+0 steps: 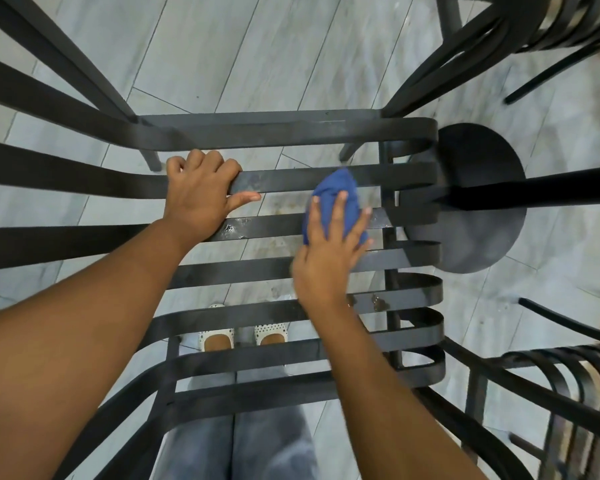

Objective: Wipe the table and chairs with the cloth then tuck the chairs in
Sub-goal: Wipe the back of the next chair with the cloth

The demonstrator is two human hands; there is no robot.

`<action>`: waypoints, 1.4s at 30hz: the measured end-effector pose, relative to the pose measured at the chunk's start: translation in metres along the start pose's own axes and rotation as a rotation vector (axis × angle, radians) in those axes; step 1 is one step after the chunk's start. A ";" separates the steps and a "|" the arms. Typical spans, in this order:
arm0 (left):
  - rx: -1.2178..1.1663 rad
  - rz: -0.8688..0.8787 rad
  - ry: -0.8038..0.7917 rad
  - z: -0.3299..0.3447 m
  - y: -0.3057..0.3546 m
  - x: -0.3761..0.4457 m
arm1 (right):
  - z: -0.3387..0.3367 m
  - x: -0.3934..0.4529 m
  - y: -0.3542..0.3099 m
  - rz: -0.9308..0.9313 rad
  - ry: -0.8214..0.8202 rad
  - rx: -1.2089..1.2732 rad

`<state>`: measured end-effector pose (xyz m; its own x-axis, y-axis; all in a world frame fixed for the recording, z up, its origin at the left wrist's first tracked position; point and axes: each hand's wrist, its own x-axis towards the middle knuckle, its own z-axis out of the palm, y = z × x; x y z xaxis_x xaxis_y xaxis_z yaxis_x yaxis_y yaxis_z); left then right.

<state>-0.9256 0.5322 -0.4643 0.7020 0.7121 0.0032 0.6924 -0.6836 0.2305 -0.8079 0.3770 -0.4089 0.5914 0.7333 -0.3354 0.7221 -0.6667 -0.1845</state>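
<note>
Nearest the camera, grey trousers (236, 441) and two white dotted shoes (243, 336) show through the black slats of a chair (291, 358) seen from above, standing on a pale grey plank floor (222, 57). Further out, the right hand (329, 258) lies flat on a bunched blue cloth (333, 199), its fingers (340, 206) spread apart over the fabric and pressing it against the seat slats near the chair's right edge. At about the same depth the left hand (198, 192) holds one slat, its fingers curled over the top and the thumb tucked beneath, so it is clamped on the chair. Pale smears mark the slat between the two hands. Just beyond the right edge of the seat a round black table base (478, 233) rests on the floor. Parts of other black slatted chairs (551, 26) reach into the top right and bottom right corners
</note>
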 end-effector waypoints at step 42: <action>0.008 0.002 0.001 -0.001 -0.001 0.000 | -0.009 -0.041 0.003 -0.127 -0.311 -0.036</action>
<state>-0.9260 0.5329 -0.4636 0.7035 0.7107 0.0043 0.6922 -0.6865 0.2228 -0.8264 0.3464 -0.3870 0.3619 0.7312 -0.5783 0.7989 -0.5629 -0.2118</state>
